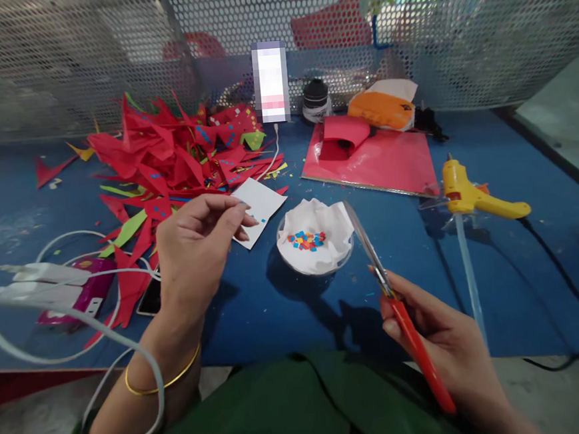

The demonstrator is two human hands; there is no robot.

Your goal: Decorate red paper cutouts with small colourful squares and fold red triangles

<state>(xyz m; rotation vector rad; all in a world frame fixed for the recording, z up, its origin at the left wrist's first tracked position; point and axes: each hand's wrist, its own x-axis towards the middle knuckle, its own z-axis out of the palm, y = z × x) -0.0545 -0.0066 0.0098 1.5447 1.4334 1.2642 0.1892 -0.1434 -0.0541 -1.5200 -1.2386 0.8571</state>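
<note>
My left hand hovers over the left edge of a white card, thumb and index finger pinched together. Whatever may be between those fingertips is too small to make out. A few tiny blue squares lie on the card. My right hand grips a pair of scissors with red handles, the metal blades pointing up and away from me. Between both hands stands a clear bowl lined with white paper. Small red, blue, yellow and orange paper squares lie inside it.
Red and green paper cutouts are heaped at back left. A phone leans on the mesh panel. A yellow glue gun sits right, white cables run at left, and a red sheet lies behind.
</note>
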